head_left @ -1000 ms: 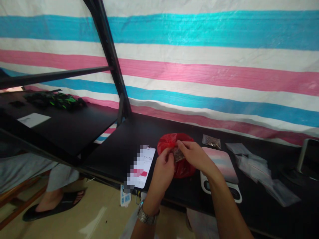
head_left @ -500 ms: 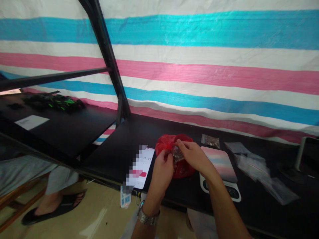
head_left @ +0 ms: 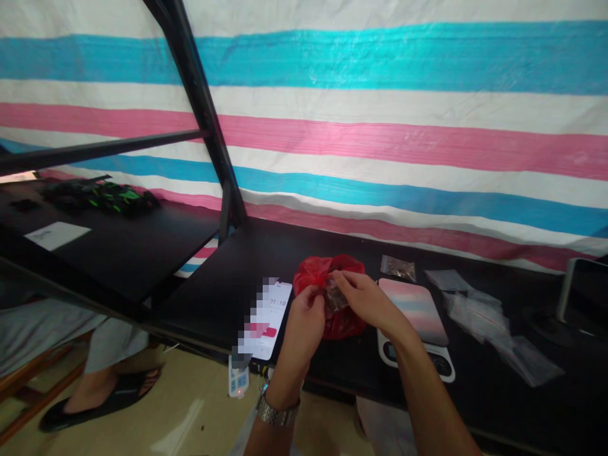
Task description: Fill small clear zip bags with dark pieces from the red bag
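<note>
Red plastic bag (head_left: 339, 323), thin and crumpled, lying on a black tabletop (head_left: 213, 297): the reference point for this entry, seen from my head camera, the only view.

Item 1, my left hand (head_left: 301, 326): closed, fingers pinching the gathered red plastic at the bag's mouth, on its left side. A metal wristwatch (head_left: 275, 415) sits on that wrist.

Item 2, my right hand (head_left: 365, 297): also closed, thumb and fingertips pressed on a small clear packet (head_left: 336, 296) with dark contents, which sits at the bag's mouth and appears partly inside it. Its long axis seems to slant from upper left to lower right, though my fingers hide much of it and I cannot be sure. My right hand is the nearer, lying over the packet; my left stops just beside it.

Around the bag:
Left of it, a smartphone (head_left: 268, 320), its screen partly pixelated, just beside my left hand.
Right of it, a pink-and-blue pad (head_left: 413, 310) resting on a white digital scale (head_left: 392, 351), near my right forearm.
Beyond it, a second clear packet (head_left: 398, 268) of dark bits.
Farther right, a loose pile of clear plastic bags (head_left: 489, 323).
Below it, past the table edge, a white power strip (head_left: 237, 378).
Well left of it, on the floor, a person's foot in a black sandal (head_left: 99, 405).
Behind it, a striped tarpaulin (head_left: 380, 139) in blue, pink and white.
</note>
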`<state>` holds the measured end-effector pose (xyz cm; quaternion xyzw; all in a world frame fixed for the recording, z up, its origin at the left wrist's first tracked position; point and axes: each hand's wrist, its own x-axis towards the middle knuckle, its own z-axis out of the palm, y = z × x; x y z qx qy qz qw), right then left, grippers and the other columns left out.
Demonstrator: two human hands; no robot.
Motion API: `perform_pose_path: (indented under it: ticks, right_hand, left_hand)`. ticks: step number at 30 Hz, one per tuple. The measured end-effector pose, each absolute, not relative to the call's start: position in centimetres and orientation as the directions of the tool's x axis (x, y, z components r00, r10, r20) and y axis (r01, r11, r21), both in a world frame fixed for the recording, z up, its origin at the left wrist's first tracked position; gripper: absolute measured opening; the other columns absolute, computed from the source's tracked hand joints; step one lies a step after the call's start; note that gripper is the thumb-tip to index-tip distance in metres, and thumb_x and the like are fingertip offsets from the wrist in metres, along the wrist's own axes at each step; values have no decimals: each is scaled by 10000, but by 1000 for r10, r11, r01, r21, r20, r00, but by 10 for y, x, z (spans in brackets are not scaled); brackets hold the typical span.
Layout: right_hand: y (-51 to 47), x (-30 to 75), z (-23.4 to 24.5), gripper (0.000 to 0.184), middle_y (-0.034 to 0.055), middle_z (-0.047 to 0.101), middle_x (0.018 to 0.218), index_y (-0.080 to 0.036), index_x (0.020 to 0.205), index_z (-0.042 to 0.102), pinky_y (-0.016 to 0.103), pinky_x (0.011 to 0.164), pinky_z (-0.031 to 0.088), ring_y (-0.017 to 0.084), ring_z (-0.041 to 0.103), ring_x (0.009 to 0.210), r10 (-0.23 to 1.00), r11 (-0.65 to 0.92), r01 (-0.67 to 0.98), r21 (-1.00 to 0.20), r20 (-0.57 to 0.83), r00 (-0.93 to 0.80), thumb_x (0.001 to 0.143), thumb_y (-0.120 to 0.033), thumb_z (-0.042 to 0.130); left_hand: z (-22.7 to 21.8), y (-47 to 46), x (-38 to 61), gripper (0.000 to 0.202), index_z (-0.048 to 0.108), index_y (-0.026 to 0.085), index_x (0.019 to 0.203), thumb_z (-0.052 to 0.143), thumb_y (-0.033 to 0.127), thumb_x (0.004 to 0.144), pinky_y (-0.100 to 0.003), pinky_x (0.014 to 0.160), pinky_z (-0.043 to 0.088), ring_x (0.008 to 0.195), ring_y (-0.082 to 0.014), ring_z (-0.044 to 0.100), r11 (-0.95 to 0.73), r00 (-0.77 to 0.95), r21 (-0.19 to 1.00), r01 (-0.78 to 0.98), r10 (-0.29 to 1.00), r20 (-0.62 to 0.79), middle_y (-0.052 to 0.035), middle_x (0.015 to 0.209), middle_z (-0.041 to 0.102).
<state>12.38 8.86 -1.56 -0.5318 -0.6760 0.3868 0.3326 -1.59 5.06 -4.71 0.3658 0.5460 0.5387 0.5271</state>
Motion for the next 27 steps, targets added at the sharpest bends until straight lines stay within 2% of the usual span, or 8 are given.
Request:
perform_pose_path:
  ticks: [2, 7, 10, 14, 18, 23, 27]
  right_hand:
    - [88, 124, -15, 485, 79, 836, 984, -173, 977, 818, 342, 797, 506, 266, 744, 913, 980, 123, 460, -879, 36, -195, 1018, -520, 481]
    - [84, 124, -14, 465, 91, 844, 1052, -180, 1031, 840, 375, 860, 518, 296, 755, 974, 985, 127, 478, -869, 52, -167, 1008, -494, 499]
    - [83, 123, -15, 451, 83, 845, 1087, -195, 1068, 845, 383, 893, 525, 301, 758, 1018, 980, 141, 456, -879, 59, -189, 1009, -477, 498]
    - [82, 125, -15, 439, 76, 847, 1051, -205, 1067, 851, 398, 923, 535, 303, 760, 1019, 979, 141, 438, -888, 59, -196, 1006, -467, 504]
    - [80, 130, -17, 439, 60, 842, 986, -221, 1038, 857, 396, 906, 552, 292, 759, 983, 978, 136, 402, -905, 60, -198, 1000, -511, 530]
    - [74, 136, -24, 364, 65, 841, 1030, -208, 1088, 835, 368, 869, 585, 254, 765, 948, 994, 77, 251, -965, 54, -100, 929, -466, 634]
    - [73, 141, -29, 261, 82, 838, 1032, -202, 987, 796, 350, 880, 595, 237, 773, 946, 996, 89, 106, -990, 89, -9, 817, -396, 756]
  left_hand:
    - [-47, 52, -16, 181, 740, 162, 889, 568, 194, 845, -286, 700, 538, 722, -189, 690, 151, -175, 973, -173, 968, -181, -54, 824, 764]
    - [-47, 54, -16, 158, 740, 169, 899, 612, 203, 814, -330, 826, 561, 819, -217, 726, 135, -188, 975, -177, 968, -168, -69, 883, 781]
    - [-47, 53, -17, 181, 751, 161, 930, 627, 221, 812, -343, 816, 562, 846, -237, 733, 135, -185, 975, -176, 968, -167, -87, 914, 788]
    - [-45, 51, -15, 229, 759, 154, 988, 609, 219, 826, -349, 803, 567, 840, -240, 736, 146, -138, 971, -192, 975, -174, -97, 952, 797]
    - [-44, 51, -14, 255, 773, 159, 1000, 561, 195, 863, -375, 913, 553, 936, -248, 743, 110, -184, 988, -108, 975, -129, -99, 1003, 805]
    - [-42, 52, -15, 298, 775, 174, 1100, 547, 222, 913, -387, 980, 550, 1031, -245, 751, 62, -181, 995, -83, 981, -76, -102, 1087, 805]
    - [-38, 51, -12, 217, 766, 199, 1039, 610, 288, 917, -361, 904, 569, 947, -224, 739, -87, -194, 996, 29, 977, 91, -82, 1059, 793]
